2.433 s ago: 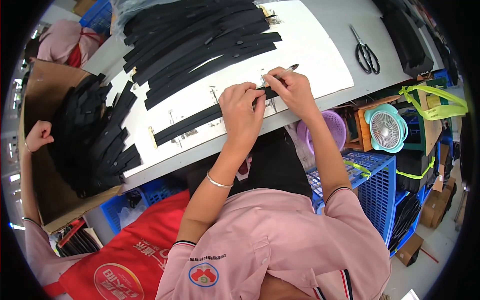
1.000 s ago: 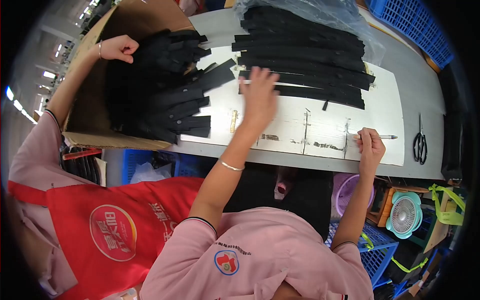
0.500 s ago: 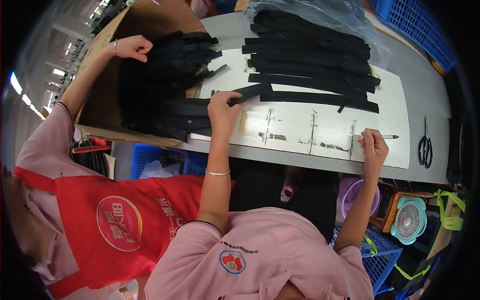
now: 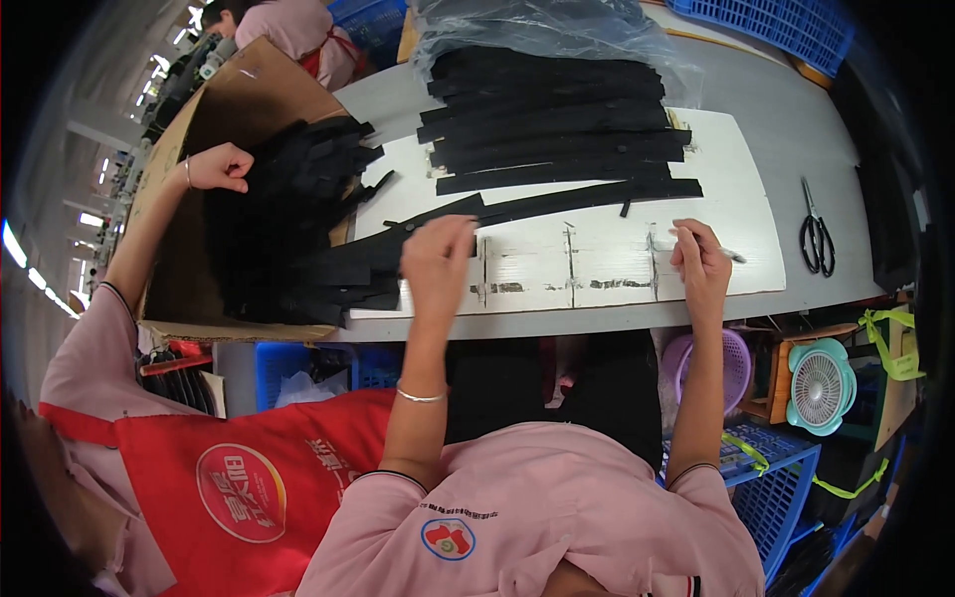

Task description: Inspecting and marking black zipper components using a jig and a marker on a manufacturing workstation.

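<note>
Over the near left part of the white board (image 4: 736, 189) is my left hand (image 4: 436, 261), slightly blurred, with its fingers curled at the left end of a long black strip (image 4: 597, 198). Another black strip slants behind that hand toward the cardboard box. My right hand (image 4: 700, 261) is closed around a pen (image 4: 734, 256), whose end sticks out to the right above dark marked lines on the board. At the board's far side lies a stack of black strips (image 4: 552, 114). The palm-side grip of my left hand is hidden.
At left a cardboard box (image 4: 164, 224) holds a heap of black strips (image 4: 284, 219); a co-worker's closed hand (image 4: 221, 167) is above it. Black-handled scissors (image 4: 818, 239) lie right of the board. Clear plastic (image 4: 557, 35) covers the far side. A blue crate (image 4: 786, 35) stands beyond.
My left hand has moved right along the strips, and the long strip's left end has swung nearer to me. My right hand stays with the pen near the marked lines. The view has shifted.
</note>
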`<action>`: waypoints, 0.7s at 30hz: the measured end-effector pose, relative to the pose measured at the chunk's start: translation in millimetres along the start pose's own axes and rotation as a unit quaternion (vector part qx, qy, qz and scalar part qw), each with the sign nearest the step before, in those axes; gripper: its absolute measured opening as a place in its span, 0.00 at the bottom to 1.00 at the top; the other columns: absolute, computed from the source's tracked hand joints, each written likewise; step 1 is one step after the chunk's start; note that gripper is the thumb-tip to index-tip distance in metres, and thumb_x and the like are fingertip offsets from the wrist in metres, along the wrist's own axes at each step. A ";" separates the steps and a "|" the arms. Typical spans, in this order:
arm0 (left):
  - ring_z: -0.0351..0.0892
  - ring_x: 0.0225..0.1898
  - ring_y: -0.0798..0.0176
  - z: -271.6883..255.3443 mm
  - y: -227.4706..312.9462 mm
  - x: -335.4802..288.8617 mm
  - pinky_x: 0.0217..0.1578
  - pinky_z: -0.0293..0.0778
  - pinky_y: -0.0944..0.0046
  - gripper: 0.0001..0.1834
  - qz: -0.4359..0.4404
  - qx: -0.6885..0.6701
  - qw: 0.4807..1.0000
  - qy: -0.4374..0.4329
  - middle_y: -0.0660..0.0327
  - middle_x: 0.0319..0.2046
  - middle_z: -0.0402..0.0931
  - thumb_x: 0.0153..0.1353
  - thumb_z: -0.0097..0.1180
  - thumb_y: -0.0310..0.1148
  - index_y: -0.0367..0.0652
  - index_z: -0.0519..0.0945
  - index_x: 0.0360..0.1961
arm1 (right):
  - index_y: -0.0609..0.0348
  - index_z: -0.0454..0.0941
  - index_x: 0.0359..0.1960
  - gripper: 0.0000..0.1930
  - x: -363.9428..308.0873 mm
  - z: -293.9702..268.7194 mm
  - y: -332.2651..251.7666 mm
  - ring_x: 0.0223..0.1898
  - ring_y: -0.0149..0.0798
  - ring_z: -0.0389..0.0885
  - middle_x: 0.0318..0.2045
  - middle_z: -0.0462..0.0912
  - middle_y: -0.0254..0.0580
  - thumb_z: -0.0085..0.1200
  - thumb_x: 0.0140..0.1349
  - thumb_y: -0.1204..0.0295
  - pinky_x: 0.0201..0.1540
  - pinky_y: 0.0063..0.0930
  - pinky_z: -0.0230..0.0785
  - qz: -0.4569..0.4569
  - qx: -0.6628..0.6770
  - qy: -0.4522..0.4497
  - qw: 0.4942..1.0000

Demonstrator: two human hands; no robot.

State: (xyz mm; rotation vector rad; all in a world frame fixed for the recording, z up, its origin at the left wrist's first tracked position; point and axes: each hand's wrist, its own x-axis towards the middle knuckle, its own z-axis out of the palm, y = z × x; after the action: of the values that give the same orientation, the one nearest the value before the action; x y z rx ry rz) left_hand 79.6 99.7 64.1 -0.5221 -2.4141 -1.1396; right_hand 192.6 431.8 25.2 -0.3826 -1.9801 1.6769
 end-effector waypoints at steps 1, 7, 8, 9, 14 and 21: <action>0.85 0.43 0.50 16.2 16.2 -8.4 0.49 0.75 0.57 0.07 0.018 0.016 0.999 -0.034 0.55 0.38 0.87 0.65 0.64 0.31 0.39 0.88 0.39 | 0.61 0.84 0.48 0.08 -0.6 1.4 -7.5 0.26 0.19 0.71 0.28 0.82 0.32 0.57 0.73 0.73 0.31 0.14 0.63 0.014 0.005 0.001 1.000; 0.63 0.73 0.40 102.7 65.3 -57.9 0.74 0.54 0.42 0.25 0.129 -0.007 0.975 -0.183 0.43 0.67 0.70 0.66 0.62 0.29 0.31 0.76 0.62 | 0.57 0.83 0.50 0.09 -24.1 21.1 -7.9 0.34 0.34 0.87 0.32 0.87 0.41 0.57 0.71 0.76 0.40 0.26 0.78 -0.158 -0.174 0.046 0.971; 0.62 0.74 0.41 107.5 69.2 -58.0 0.75 0.52 0.42 0.28 0.115 -0.031 0.976 -0.181 0.42 0.68 0.69 0.66 0.61 0.29 0.32 0.73 0.65 | 0.56 0.84 0.49 0.10 -33.2 28.2 -4.7 0.36 0.41 0.88 0.37 0.88 0.45 0.61 0.67 0.77 0.42 0.33 0.79 -0.202 -0.210 0.053 0.955; 0.61 0.75 0.42 110.7 71.6 -57.8 0.75 0.50 0.43 0.31 0.102 -0.054 0.977 -0.180 0.42 0.70 0.68 0.66 0.61 0.29 0.32 0.70 0.69 | 0.55 0.84 0.48 0.12 -43.6 31.8 -5.6 0.41 0.47 0.87 0.42 0.88 0.44 0.64 0.64 0.77 0.44 0.36 0.78 -0.218 -0.219 0.018 0.951; 0.59 0.76 0.43 96.8 68.9 -55.6 0.76 0.48 0.42 0.33 0.101 -0.080 0.964 -0.234 0.44 0.71 0.66 0.65 0.60 0.27 0.36 0.68 0.72 | 0.58 0.80 0.55 0.21 -66.7 49.2 -11.9 0.54 0.49 0.83 0.48 0.87 0.43 0.68 0.60 0.71 0.60 0.47 0.70 -0.293 -0.361 -0.044 0.884; 0.64 0.74 0.44 54.4 36.0 -69.2 0.76 0.46 0.40 0.28 0.060 0.011 0.983 -0.174 0.47 0.67 0.73 0.67 0.64 0.35 0.37 0.77 0.66 | 0.54 0.79 0.61 0.25 -60.5 -3.5 0.6 0.58 0.49 0.79 0.54 0.86 0.41 0.68 0.61 0.72 0.65 0.49 0.65 -0.258 -0.424 0.000 0.868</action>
State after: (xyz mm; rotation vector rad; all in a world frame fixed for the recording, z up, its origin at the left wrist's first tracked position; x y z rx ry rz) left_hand 144.4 153.4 19.8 -0.9121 -2.6383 -1.0403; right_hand 244.6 403.2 12.9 -0.1116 -2.4465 0.4214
